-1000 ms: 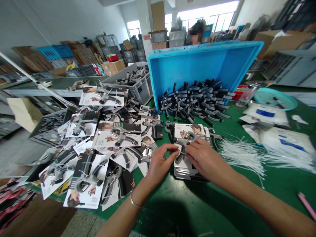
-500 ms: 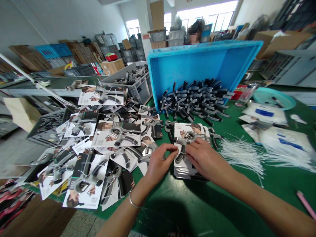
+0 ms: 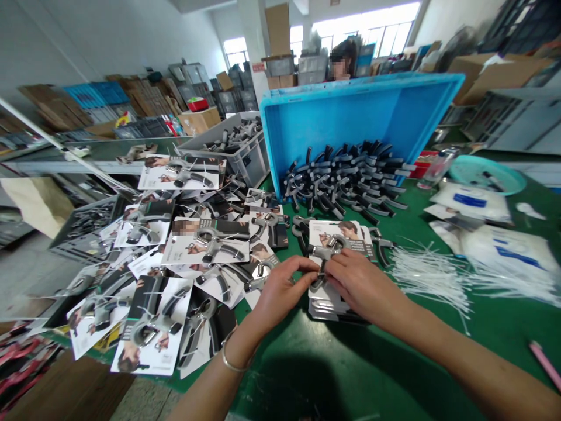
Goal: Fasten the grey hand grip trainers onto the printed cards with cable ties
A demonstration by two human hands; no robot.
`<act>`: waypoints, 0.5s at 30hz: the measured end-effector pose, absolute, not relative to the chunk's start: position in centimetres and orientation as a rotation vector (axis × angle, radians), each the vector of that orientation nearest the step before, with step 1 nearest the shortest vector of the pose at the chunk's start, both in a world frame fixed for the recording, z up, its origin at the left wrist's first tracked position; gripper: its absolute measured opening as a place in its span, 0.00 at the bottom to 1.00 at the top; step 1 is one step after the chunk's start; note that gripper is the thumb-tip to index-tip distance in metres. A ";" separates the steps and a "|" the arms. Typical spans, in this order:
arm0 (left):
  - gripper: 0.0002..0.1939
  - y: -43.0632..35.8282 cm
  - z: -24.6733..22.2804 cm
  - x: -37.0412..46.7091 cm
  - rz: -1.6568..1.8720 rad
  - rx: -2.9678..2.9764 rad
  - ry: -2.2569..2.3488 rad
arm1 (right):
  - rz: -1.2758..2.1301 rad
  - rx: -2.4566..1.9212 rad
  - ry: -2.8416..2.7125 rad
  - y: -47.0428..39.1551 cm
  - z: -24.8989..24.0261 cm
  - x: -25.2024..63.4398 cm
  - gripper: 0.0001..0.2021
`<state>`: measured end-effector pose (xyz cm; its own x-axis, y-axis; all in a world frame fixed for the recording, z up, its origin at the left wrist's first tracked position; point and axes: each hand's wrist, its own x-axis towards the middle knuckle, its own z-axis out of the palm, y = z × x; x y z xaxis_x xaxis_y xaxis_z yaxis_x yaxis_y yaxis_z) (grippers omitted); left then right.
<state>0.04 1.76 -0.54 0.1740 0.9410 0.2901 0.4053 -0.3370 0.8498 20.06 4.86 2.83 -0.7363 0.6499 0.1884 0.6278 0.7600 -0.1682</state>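
A grey and black hand grip strengthener (image 3: 324, 251) lies on a printed card (image 3: 318, 231), on top of a stack of such cards. My left hand (image 3: 283, 289) comes in from the left with thumb and index finger pinched together over the lower handle. From the other side my right hand (image 3: 362, 280) meets it, its fingers closed and bent down at the same handle. What sits between the fingertips is hidden or too small to name. White cable ties (image 3: 427, 280) lie in a loose bunch to the right of the stack.
Carded hand grips (image 3: 151, 327) lie heaped on the left. Behind the stack, a tilted blue crate (image 3: 333, 117) spills loose hand grips (image 3: 346, 175). White bags (image 3: 504, 251), a turquoise basin (image 3: 491, 172) and a pink pen-like object (image 3: 543, 362) are on the right. A person's head shows beyond the crate.
My right hand has shifted slightly left and down, so its fingertips now meet those of my left hand over the handle. The card stack has stayed in place.
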 end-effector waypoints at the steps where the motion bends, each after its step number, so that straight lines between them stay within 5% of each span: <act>1: 0.06 1.7 -0.3 0.2 1.107 1.897 1.269 | 0.121 -0.990 -2.723 4.8 2.7 20.0 0.05; 15: 0.07 1.6 -1.0 0.6 1.191 1.668 1.289 | 0.438 -0.935 -2.441 4.9 1.5 19.9 0.05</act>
